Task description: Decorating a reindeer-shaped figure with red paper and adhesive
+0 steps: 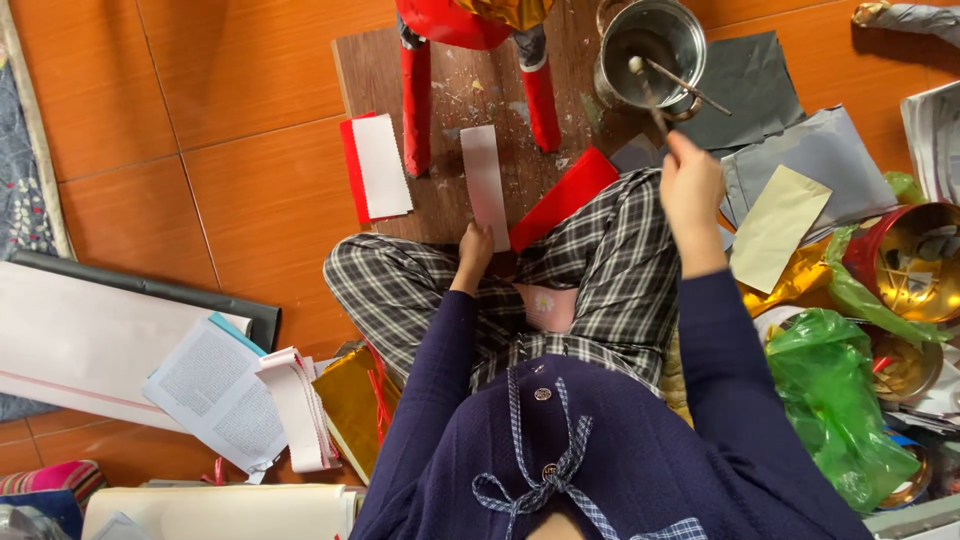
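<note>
From my feed, the right hand (690, 190) is pinched shut around a thin brush stick (652, 100), whose tip sits in the shiny metal pot (650, 40); a second stick leans in that pot too. The left hand (475, 250) has its fingertips pressing down on the near end of a narrow white paper strip (485, 180), fingers curled, nothing actually gripped as far as I can see. That strip lies flat on a scuffed, paint-speckled wooden board (450, 70) on the orange tiled floor.

Next to the strip there's a white rectangle stacked on a red card (372, 165), plus a red sheet (565, 195) tucked against the plaid trouser knee. Two red legs (415, 105) of some paper figure stand on the board, either side of the strip.

Off to the right: grey paper sheets (800, 150), a tan slip, green plastic bags (835, 400), and a red tin with a gold inside (915, 260). To the left, printed pages and a gold foil sheet.
</note>
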